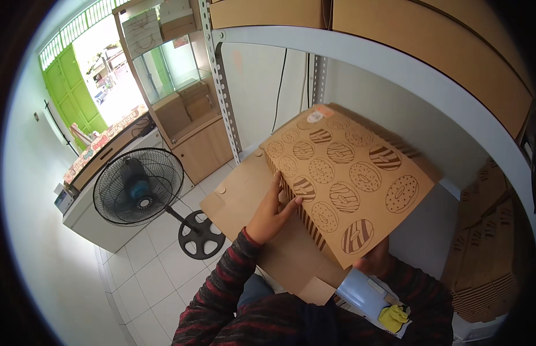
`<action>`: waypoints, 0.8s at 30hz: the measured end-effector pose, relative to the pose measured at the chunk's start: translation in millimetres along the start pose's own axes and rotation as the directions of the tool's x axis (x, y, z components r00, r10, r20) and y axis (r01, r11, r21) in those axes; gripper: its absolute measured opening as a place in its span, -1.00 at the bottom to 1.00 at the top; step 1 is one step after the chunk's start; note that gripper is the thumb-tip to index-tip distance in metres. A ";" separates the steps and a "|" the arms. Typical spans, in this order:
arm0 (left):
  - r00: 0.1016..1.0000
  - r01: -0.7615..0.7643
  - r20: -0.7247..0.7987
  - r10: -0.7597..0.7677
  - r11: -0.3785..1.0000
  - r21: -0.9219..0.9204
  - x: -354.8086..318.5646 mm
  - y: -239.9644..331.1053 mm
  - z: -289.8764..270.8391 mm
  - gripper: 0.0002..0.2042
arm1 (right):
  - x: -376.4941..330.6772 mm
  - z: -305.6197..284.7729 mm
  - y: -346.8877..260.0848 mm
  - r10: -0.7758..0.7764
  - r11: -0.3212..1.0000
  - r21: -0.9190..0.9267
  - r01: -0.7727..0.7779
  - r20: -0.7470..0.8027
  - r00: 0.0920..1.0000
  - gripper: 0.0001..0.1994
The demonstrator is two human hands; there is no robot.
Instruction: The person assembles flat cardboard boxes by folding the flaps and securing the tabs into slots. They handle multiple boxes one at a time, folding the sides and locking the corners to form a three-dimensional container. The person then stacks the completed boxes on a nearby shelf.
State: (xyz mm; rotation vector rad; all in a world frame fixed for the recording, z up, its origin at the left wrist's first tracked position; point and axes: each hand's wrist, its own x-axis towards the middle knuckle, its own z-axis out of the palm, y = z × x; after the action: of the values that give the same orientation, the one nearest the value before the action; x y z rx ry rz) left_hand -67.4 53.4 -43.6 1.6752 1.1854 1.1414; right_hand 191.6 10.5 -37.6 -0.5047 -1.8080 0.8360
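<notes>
Holding rectangular, donut-printed brown cardboard between both hands.

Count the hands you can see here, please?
2. The left hand is at the striped left side of the donut-printed cardboard; the right hand is at its near edge, partly hidden beneath it. I see no others.
</notes>
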 end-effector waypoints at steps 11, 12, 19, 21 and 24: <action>0.946 0.064 0.324 0.013 0.971 -0.228 -12.8 17.7 22.7 -0.25 | 22.2 6.1 -39.8 0.172 0.891 -0.455 -0.012 0.312 0.934 -0.50; 0.933 0.081 0.359 0.011 0.967 -0.241 -23.0 22.2 18.1 -0.28 | 23.9 8.1 -42.6 0.205 0.897 -0.441 -0.035 0.344 0.917 -0.45; 0.951 -0.195 0.209 0.228 0.967 -0.166 -75.6 21.6 25.7 -0.41 | 31.3 16.1 -38.5 0.242 0.707 -0.664 0.244 0.551 0.799 -0.17; 0.978 -0.171 0.116 0.175 0.984 -0.045 -77.3 25.5 35.1 -0.43 | 31.6 14.8 -34.9 0.250 0.684 -0.681 0.262 0.557 0.792 -0.20; 0.986 -0.166 0.032 0.164 0.982 0.088 -71.3 47.0 40.0 -0.45 | 30.0 5.5 -27.5 0.228 0.648 -0.721 0.244 0.490 0.841 -0.30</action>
State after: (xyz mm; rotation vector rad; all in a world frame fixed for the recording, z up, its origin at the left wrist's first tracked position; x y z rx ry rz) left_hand -28.6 -31.2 -28.4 1.8802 1.1143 1.1784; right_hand 176.4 10.7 0.6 -0.8535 -2.7117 0.1191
